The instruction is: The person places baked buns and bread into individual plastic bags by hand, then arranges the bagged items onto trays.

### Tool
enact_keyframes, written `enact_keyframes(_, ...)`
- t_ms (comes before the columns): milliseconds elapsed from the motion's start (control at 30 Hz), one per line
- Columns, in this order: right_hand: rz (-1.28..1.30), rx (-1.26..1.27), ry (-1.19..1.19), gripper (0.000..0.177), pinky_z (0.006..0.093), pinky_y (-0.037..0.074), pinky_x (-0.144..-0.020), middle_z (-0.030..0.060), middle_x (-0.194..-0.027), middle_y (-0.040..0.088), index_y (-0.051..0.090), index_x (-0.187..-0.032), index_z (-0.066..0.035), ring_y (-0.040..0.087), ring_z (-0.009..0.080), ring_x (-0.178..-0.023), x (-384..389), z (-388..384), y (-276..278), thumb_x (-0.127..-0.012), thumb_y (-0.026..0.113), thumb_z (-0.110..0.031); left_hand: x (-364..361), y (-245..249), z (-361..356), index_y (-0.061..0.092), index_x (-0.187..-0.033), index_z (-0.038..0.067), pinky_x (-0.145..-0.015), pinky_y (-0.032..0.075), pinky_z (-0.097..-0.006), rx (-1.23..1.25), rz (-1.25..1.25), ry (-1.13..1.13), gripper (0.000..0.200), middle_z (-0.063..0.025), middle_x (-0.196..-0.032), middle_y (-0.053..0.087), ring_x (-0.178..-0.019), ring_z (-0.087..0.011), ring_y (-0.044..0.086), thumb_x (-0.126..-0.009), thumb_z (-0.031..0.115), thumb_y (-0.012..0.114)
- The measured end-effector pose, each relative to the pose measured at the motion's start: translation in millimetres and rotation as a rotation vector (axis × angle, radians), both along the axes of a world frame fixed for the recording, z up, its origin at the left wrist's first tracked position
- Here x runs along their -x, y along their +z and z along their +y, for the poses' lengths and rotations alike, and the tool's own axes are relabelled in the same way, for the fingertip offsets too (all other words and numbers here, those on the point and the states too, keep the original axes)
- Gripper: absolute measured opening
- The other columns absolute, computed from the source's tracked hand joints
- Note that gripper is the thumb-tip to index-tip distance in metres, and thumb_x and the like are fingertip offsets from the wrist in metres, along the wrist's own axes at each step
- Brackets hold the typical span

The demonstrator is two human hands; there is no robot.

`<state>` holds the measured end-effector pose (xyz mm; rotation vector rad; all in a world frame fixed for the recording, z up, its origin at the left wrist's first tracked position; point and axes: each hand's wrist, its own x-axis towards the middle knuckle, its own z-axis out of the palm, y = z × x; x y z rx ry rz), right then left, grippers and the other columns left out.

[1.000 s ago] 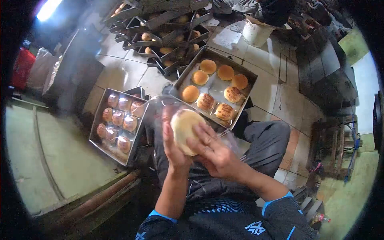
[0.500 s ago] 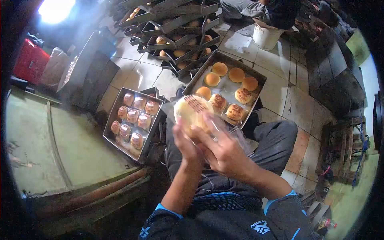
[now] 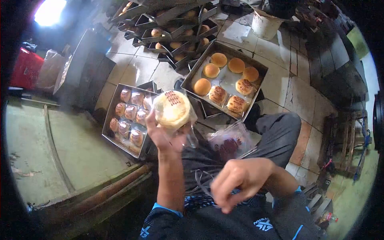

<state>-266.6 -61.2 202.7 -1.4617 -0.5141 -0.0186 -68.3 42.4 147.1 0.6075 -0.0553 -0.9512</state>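
My left hand [image 3: 160,134] is closed around a bun [image 3: 173,110] in a clear plastic wrapper, with dark printed marks on its top side. It is held up between two trays. My right hand [image 3: 244,180] is apart from the bun, low over my lap. Its fingers are curled, with thumb and forefinger close together; whatever is between them, if anything, is too small to make out. A pile of clear printed plastic wrappers [image 3: 232,142] lies on my lap beyond that hand.
Ahead, a metal tray [image 3: 262,80] holds several bare buns and a few wrapped ones. At left, another tray [image 3: 107,120] contains wrapped buns. Stacked trays [image 3: 168,30] of buns stand behind. A white bucket [image 3: 266,26] is at the back, a green tabletop [image 3: 80,152] to the left.
My right hand has left the bun and drawn back toward my body. My left hand has carried the wrapped bun leftward, uncovering the wrapper pile on my lap.
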Motion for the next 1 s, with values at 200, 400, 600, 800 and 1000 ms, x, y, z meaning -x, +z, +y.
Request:
enact_keyframes(200,-0.169,0.649,-1.204,0.021,0.0414,0.053,-0.086,0.0123,-0.105,0.068,0.072,-0.098,-0.006,0.063,0.0344,-0.099,-18.8,-5.6,-46.2,-0.079,0.078,-0.015,37.2,-15.8,9.7,0.048,-0.139,0.004,-0.075,0.060,-0.0427,-0.277,0.042,-0.109,0.064,-0.0145,-0.126,0.064,-0.106,-0.0277,0.066,-0.099,0.054,0.041)
enact_keyframes(400,-0.032,-0.089,-1.338,0.016,0.0336,0.052,-0.079,0.0087,-0.093,0.068,0.074,-0.096,-0.003,0.064,0.0213,-0.088,-23.5,10.2,-72.3,-0.083,0.079,-0.011,76.3,-60.8,16.8,0.057,-0.126,-0.001,-0.083,0.054,-0.0343,-0.439,-0.856,0.328,0.050,-0.0148,-0.113,0.065,-0.100,-0.0246,0.066,-0.103,0.043,0.051)
enact_keyframes(600,-0.076,0.163,-1.200,0.019,0.0299,0.051,-0.073,0.0065,-0.093,0.067,0.075,-0.101,-0.005,0.063,0.0178,-0.085,-34.9,-2.5,-46.6,-0.084,0.080,-0.010,18.6,-30.9,55.1,0.069,-0.088,-0.001,-0.074,0.058,-0.0420,-0.502,-1.497,0.713,0.034,-0.0202,-0.095,0.070,-0.083,-0.0312,0.072,-0.101,0.029,0.060)
enact_keyframes(800,0.201,-0.052,-1.074,0.007,0.0309,0.053,-0.062,0.0079,-0.090,0.065,0.073,-0.093,-0.006,0.066,0.0206,-0.074,-85.1,-7.8,-132.2,-0.086,0.074,-0.004,-31.5,-75.1,65.9,0.077,-0.099,0.002,-0.076,0.051,-0.0371,-0.704,-1.729,0.579,0.018,-0.0092,-0.095,0.062,-0.089,-0.0248,0.063,-0.091,0.016,0.069)
enact_keyframes(1000,-0.093,0.317,-1.112,0.013,0.0331,0.051,-0.062,0.0074,-0.084,0.060,0.073,-0.090,-0.006,0.063,0.0186,-0.070,-88.2,-9.9,-137.9,-0.085,0.079,-0.015,-22.2,-90.3,68.5,0.070,-0.085,-0.003,-0.063,0.048,-0.0322,-0.583,-1.475,0.637,0.026,-0.0097,-0.077,0.062,-0.073,-0.0230,0.061,-0.093,0.021,0.071)
